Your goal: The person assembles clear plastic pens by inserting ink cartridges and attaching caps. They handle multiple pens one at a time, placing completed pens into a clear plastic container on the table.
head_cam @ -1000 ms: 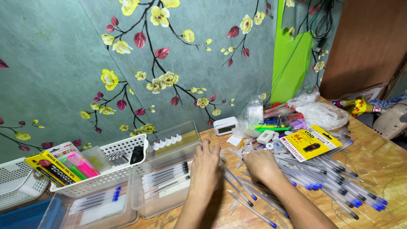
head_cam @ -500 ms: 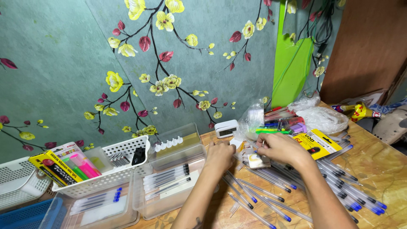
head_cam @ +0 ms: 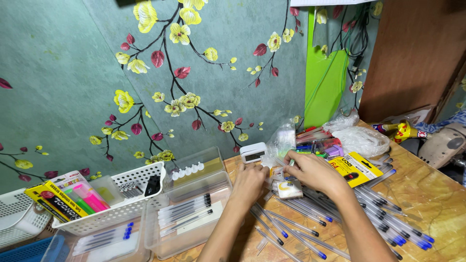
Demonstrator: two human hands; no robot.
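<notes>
Frame centre: left hand (head_cam: 251, 182) curled, right hand (head_cam: 313, 171) pinching small item, possibly pen cap; clear pens (head_cam: 310, 221) on wooden table (head_cam: 437, 199) beneath.

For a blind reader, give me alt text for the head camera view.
Two bare hands, left hand and right hand, meet over clear ballpoint pens spread on a wooden table. Clear plastic boxes of pens and a white basket sit left.

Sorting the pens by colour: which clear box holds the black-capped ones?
The clear box next to the left hand, below the white basket. Its pens have black caps; the box further left holds blue-capped ones.
</notes>
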